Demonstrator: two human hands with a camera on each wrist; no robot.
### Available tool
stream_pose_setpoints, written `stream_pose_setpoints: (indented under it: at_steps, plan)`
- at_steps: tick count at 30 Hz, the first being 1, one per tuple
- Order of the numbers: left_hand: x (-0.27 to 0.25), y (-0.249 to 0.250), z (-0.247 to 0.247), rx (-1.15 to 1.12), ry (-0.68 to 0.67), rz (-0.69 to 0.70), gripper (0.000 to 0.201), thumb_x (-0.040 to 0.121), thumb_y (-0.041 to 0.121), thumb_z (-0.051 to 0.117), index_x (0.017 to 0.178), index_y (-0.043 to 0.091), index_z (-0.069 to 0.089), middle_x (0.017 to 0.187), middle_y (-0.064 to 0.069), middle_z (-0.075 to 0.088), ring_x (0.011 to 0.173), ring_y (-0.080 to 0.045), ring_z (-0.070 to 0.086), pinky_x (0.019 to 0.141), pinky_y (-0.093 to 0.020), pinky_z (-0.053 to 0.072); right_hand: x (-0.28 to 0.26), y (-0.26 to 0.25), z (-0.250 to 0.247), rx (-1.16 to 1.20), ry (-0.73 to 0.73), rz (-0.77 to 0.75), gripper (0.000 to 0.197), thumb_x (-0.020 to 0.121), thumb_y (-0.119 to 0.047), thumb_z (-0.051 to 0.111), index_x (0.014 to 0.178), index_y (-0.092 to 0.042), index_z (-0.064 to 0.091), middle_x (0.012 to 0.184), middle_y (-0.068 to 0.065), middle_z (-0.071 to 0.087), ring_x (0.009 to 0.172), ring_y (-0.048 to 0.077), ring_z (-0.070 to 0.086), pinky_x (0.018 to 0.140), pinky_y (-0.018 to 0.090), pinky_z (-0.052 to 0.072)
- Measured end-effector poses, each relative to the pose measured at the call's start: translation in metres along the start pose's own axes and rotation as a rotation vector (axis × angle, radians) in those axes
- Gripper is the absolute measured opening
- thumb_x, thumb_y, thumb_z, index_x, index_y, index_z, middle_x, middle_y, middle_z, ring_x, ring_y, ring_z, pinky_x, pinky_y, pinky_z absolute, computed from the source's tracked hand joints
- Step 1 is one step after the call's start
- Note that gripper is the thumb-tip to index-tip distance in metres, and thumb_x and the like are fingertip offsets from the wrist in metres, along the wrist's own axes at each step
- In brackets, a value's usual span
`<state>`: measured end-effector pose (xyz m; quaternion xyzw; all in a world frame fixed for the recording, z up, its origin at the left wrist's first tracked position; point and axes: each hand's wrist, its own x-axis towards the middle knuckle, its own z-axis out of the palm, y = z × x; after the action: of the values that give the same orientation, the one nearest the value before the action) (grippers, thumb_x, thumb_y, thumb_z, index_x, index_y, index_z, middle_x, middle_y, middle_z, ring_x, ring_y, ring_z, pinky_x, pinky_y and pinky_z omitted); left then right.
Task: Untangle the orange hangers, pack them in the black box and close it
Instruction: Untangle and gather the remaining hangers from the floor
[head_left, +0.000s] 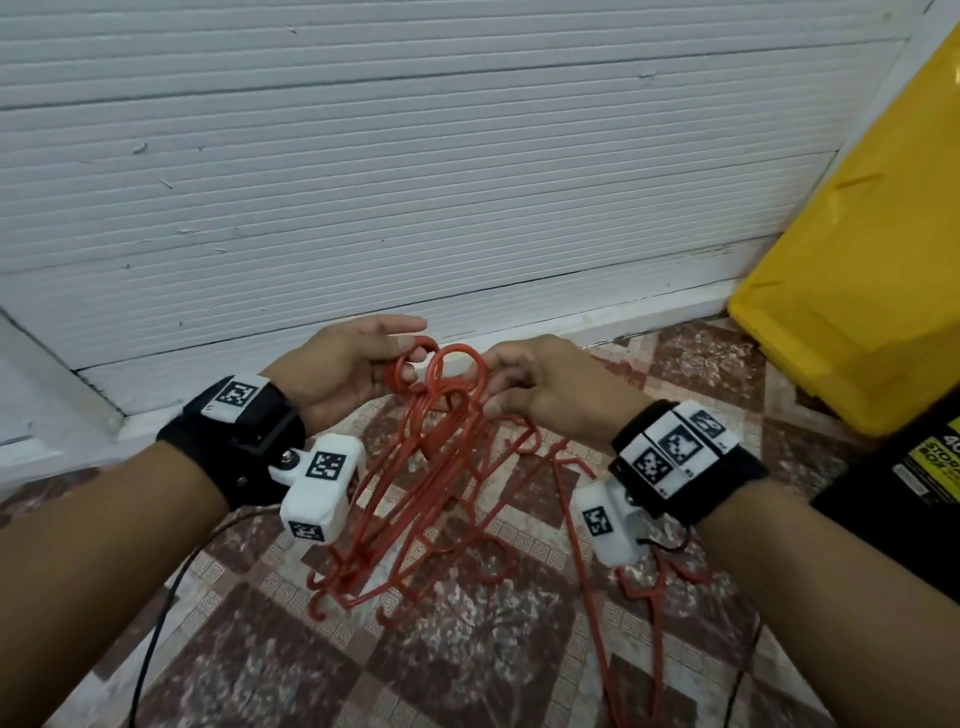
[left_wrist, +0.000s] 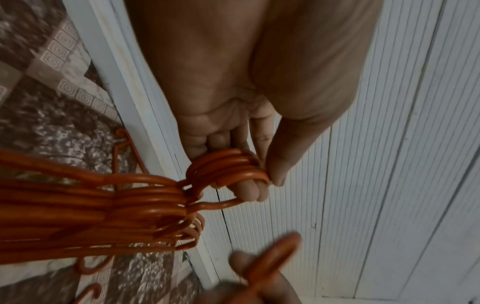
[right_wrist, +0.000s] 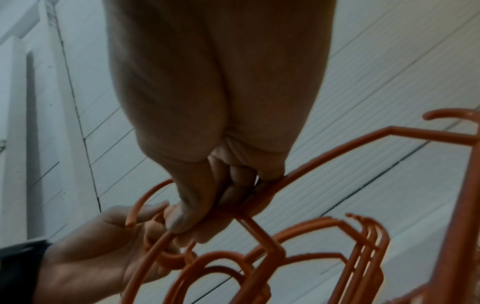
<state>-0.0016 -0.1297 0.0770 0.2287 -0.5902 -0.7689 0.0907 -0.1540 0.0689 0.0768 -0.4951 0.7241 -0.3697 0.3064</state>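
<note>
With stacked hooks (left_wrist: 228, 166) pinched in the left hand (head_left: 343, 364), the one hanger (right_wrist: 324, 164) gripped by the right hand (head_left: 540, 384) is best slid clear of them, not yanked.

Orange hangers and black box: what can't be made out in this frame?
- Black box: cut off by the head view's right edge and hidden behind the right forearm; open or closed can't be told.
- Orange hangers: overlapping, so no exact count in any view.
- Hook held by the right hand: blurred in the left wrist view.
- Left hand fingertips: hidden behind the hooks in the head view.
- Yellow bin: cropped at the right edge.
</note>
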Motion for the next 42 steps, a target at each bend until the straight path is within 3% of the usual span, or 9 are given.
stream_pose_setpoints:
  at_steps: [4, 9, 13, 18, 21, 24, 27, 33, 42]
  plan:
    - [-0.001, -0.005, 0.003, 0.045, -0.087, 0.012, 0.036, 0.072, 0.020, 0.076, 0.108, 0.016, 0.073, 0.101, -0.013, 0.072, 0.083, -0.020, 0.069, 0.085, -0.034, 0.056, 0.008, 0.004, 0.009, -0.043, 0.010, -0.038, 0.021, 0.090, -0.013, 0.073, 0.107, -0.024, 0.072, 0.091, -0.001, 0.076, 0.083, 0.007, 0.071, 0.078, 0.029, 0.054]
    - [0.003, -0.005, 0.002, 0.036, -0.107, 0.026, 0.052, 0.058, 0.031, 0.089, 0.106, 0.017, 0.075, 0.101, -0.010, 0.073, 0.082, -0.017, 0.070, 0.081, -0.030, 0.056, 0.012, 0.007, 0.019, -0.080, 0.054, -0.067, 0.014, 0.099, -0.018, 0.060, 0.107, -0.026, 0.067, 0.093, -0.001, 0.071, 0.082, 0.012, 0.069, 0.077, 0.035, 0.059]
    - [0.003, -0.008, 0.005, 0.035, -0.130, 0.028, 0.060, 0.060, 0.029, 0.090, 0.114, 0.012, 0.070, 0.102, -0.014, 0.071, 0.082, -0.018, 0.069, 0.084, -0.033, 0.056, 0.013, 0.003, 0.031, -0.124, 0.123, -0.012, 0.020, 0.101, -0.018, 0.044, 0.110, -0.023, 0.060, 0.075, -0.008, 0.057, 0.055, 0.001, 0.049, 0.054, 0.021, 0.038]
    - [0.003, -0.011, 0.012, 0.080, -0.074, 0.023, 0.067, 0.047, 0.023, 0.095, 0.108, 0.011, 0.072, 0.098, -0.020, 0.070, 0.083, -0.022, 0.070, 0.082, -0.032, 0.057, 0.013, -0.001, 0.040, -0.127, 0.123, -0.012, 0.014, 0.101, -0.023, 0.047, 0.113, -0.018, 0.051, 0.091, -0.002, 0.061, 0.075, 0.012, 0.058, 0.061, 0.030, 0.043]
    - [0.000, -0.011, 0.012, 0.072, -0.100, 0.006, 0.061, 0.055, 0.014, 0.089, 0.112, 0.007, 0.069, 0.098, -0.019, 0.071, 0.084, -0.023, 0.071, 0.079, -0.030, 0.058, 0.015, 0.003, 0.038, -0.002, 0.212, 0.018, 0.026, 0.098, -0.036, 0.058, 0.119, -0.021, 0.054, 0.107, -0.003, 0.066, 0.095, 0.011, 0.065, 0.076, 0.029, 0.053]
    - [-0.002, -0.010, 0.015, 0.057, -0.111, -0.010, 0.052, 0.066, 0.008, 0.078, 0.117, 0.006, 0.066, 0.099, -0.017, 0.071, 0.084, -0.022, 0.070, 0.076, -0.028, 0.057, 0.019, 0.008, 0.036, 0.008, 0.262, 0.014, 0.020, 0.096, -0.038, 0.065, 0.107, -0.022, 0.062, 0.095, -0.007, 0.071, 0.082, 0.003, 0.067, 0.067, 0.019, 0.047]
    - [-0.003, -0.010, 0.014, -0.018, -0.152, -0.054, 0.055, 0.067, 0.019, 0.084, 0.118, 0.007, 0.067, 0.097, -0.013, 0.071, 0.078, -0.018, 0.069, 0.073, -0.027, 0.057, 0.021, 0.009, 0.035, -0.028, 0.295, -0.002, 0.011, 0.092, -0.032, 0.069, 0.094, -0.023, 0.063, 0.079, -0.005, 0.072, 0.065, 0.003, 0.065, 0.059, 0.021, 0.046]
    - [-0.002, -0.005, 0.015, 0.003, -0.093, -0.071, 0.031, 0.087, 0.019, 0.059, 0.115, 0.006, 0.063, 0.097, -0.010, 0.072, 0.076, -0.017, 0.070, 0.074, -0.027, 0.059, 0.014, 0.010, 0.029, 0.078, 0.287, -0.035, 0.007, 0.092, -0.031, 0.072, 0.092, -0.024, 0.070, 0.076, -0.004, 0.075, 0.070, 0.010, 0.073, 0.073, 0.043, 0.062]
    - [0.002, 0.002, -0.005, 0.110, 0.151, -0.007, 0.019, 0.093, 0.000, 0.056, 0.110, 0.002, 0.064, 0.083, -0.011, 0.067, 0.066, -0.018, 0.065, 0.074, -0.029, 0.060, -0.005, 0.014, -0.015, 0.136, 0.285, 0.092, 0.007, 0.093, -0.019, 0.072, 0.098, -0.014, 0.071, 0.083, 0.006, 0.078, 0.077, 0.022, 0.077, 0.081, 0.045, 0.063]
